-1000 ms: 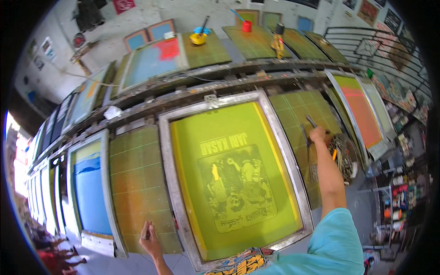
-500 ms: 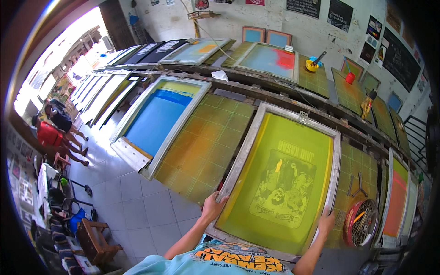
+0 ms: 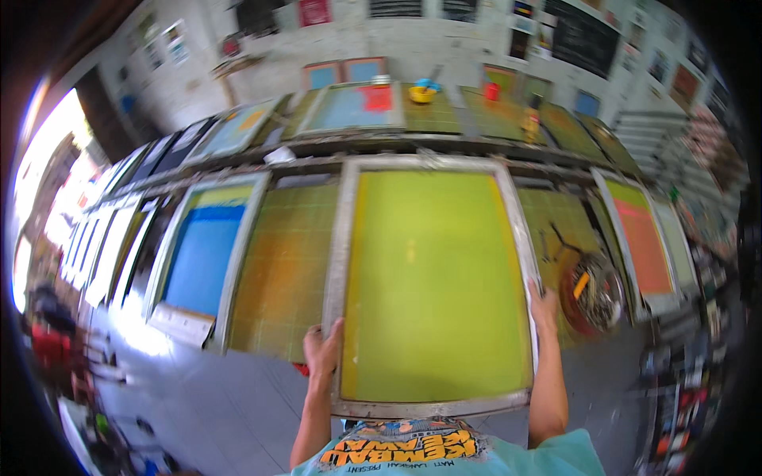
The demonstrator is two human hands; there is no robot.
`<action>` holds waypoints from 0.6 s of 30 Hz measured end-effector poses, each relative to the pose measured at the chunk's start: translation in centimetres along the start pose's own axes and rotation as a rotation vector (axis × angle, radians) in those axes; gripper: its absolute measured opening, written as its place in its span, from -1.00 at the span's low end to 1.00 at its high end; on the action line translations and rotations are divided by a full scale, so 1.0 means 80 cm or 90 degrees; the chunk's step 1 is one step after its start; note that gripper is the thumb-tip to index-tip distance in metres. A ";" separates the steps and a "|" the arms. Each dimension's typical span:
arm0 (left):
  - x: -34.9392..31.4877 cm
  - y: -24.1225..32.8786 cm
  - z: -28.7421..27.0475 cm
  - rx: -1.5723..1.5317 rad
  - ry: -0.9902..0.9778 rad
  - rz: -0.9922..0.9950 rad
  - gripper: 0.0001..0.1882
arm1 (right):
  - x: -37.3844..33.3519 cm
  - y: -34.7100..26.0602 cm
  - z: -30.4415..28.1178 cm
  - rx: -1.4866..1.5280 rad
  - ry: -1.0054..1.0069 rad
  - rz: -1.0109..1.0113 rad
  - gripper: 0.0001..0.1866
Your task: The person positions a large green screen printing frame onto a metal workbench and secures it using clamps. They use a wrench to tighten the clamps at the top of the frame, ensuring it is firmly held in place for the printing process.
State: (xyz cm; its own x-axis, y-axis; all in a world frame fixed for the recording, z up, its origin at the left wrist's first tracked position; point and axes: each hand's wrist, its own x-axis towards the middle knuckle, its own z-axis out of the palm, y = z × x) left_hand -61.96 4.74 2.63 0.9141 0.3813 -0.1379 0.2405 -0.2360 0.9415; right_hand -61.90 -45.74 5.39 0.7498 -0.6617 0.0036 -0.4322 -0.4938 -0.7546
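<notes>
A large screen-printing frame point(image 3: 436, 278) with yellow-green mesh and a worn pale-grey border fills the middle, its far end at a metal hinge clamp point(image 3: 429, 161). My left hand point(image 3: 323, 349) is closed on the lower left side of the border. On the opposite side, a little higher, my right hand point(image 3: 544, 308) grips the border too. The mesh looks plain and slightly blurred, and whatever lies under it is hidden. Close to my right hand, a round red-rimmed tub point(image 3: 591, 293) of loose metal hardware sits on the green board, with wrenches point(image 3: 563, 238) beside it.
Left of the frame lies an orange-stained board point(image 3: 286, 270), then a blue-inked screen point(image 3: 206, 246). An orange-inked screen point(image 3: 643, 238) stands at the right. Across the rear table are more screens, a yellow bowl point(image 3: 421, 94) and a red cup point(image 3: 492, 91). Blurred people point(image 3: 59, 337) are far left.
The view has swung to the right, so the frame now appears nearly straight on. The picture seen on its mesh no longer shows. Both hands stay on its sides.
</notes>
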 end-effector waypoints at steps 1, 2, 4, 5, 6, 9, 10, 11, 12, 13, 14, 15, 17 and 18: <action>0.005 0.016 -0.004 0.007 0.022 0.019 -0.45 | -0.011 -0.030 -0.012 0.042 0.049 -0.025 -0.20; 0.005 0.035 -0.003 0.007 0.036 0.033 -0.49 | 0.000 -0.039 -0.035 0.001 0.055 0.008 -0.26; 0.018 0.081 -0.005 -0.027 0.015 -0.010 -0.51 | 0.022 -0.053 -0.072 0.152 0.034 -0.061 -0.20; 0.029 0.098 -0.017 -0.038 0.019 0.014 -0.52 | 0.018 -0.087 -0.084 0.166 0.011 -0.108 -0.18; 0.042 0.113 -0.025 -0.051 0.024 0.037 -0.52 | 0.014 -0.122 -0.105 0.180 -0.014 -0.158 -0.17; 0.076 0.167 0.011 -0.244 -0.061 0.187 -0.35 | 0.060 -0.152 -0.175 0.201 0.044 -0.207 -0.17; 0.093 0.186 0.024 -0.254 -0.039 0.234 -0.41 | 0.069 -0.169 -0.189 0.199 0.097 -0.198 -0.17; 0.115 0.206 0.026 -0.254 -0.001 0.280 -0.46 | 0.057 -0.211 -0.203 0.232 0.056 -0.222 -0.15; 0.142 0.231 0.029 -0.322 -0.031 0.246 -0.41 | 0.056 -0.245 -0.225 0.249 0.062 -0.243 -0.21; 0.189 0.248 0.022 -0.276 -0.163 0.309 -0.37 | 0.051 -0.280 -0.253 0.264 0.071 -0.265 -0.27; 0.202 0.294 0.014 -0.046 -0.113 0.259 -0.24 | 0.052 -0.297 -0.275 0.297 0.089 -0.311 -0.33; 0.204 0.344 0.018 0.000 -0.093 0.361 -0.33 | 0.051 -0.312 -0.302 0.323 0.109 -0.358 -0.38; 0.205 0.430 -0.041 0.109 -0.040 0.461 -0.38 | 0.027 -0.355 -0.318 0.392 0.114 -0.496 -0.42; 0.268 0.451 -0.099 -0.030 -0.085 0.548 -0.40 | -0.009 -0.391 -0.308 0.393 0.142 -0.561 -0.51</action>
State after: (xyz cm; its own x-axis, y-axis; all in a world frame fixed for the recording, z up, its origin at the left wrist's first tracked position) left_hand -36.27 11.43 36.10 0.8036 -0.0209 0.5949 -0.5622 -0.3552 0.7469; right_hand -61.26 -43.74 45.14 0.5387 -0.3328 0.7740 0.5820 -0.5173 -0.6275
